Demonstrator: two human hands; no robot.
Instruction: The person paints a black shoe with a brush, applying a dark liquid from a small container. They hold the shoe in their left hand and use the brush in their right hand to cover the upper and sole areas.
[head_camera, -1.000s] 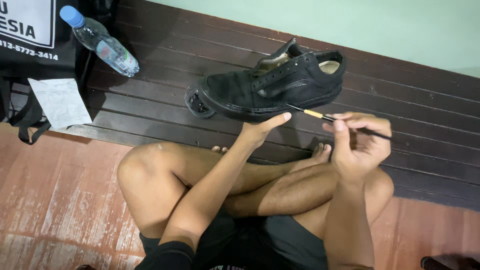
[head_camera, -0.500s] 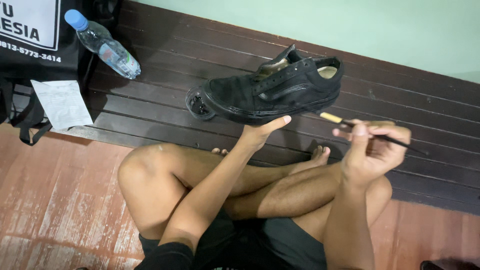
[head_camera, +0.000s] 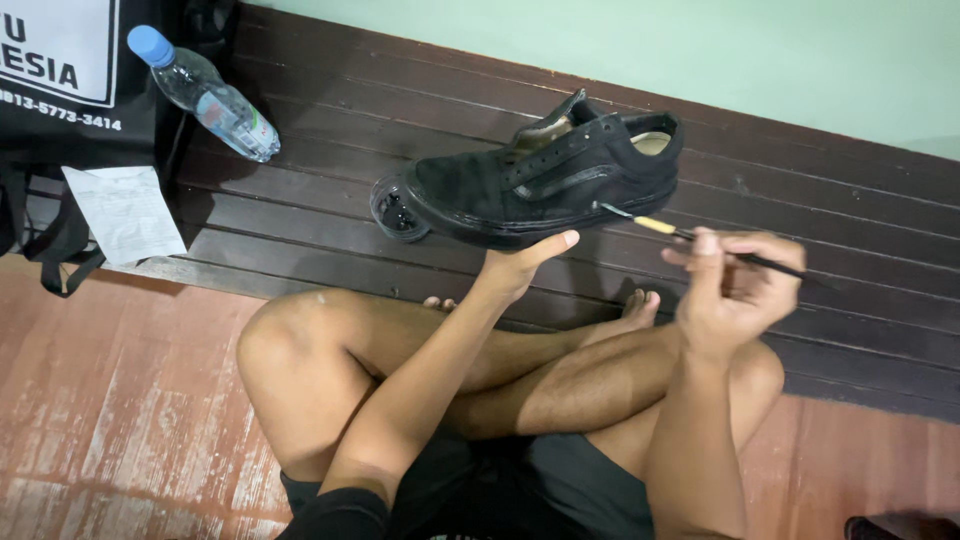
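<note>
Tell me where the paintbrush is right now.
Head view, right of centre: the paintbrush is pinched in the right hand, its tip against the black shoe the left hand supports.

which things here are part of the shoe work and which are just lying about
In use:
- black shoe, held up from below by the left hand
- thin brush, pinched in the right hand, tip at the shoe's side

Lying about:
- water bottle
- sheet of paper
- black bag

left hand (head_camera: 515, 268) fingers hidden under the shoe (head_camera: 545, 180), black bag (head_camera: 70, 90) cut off at left edge, brush (head_camera: 700, 238) tip too small to tell
</note>
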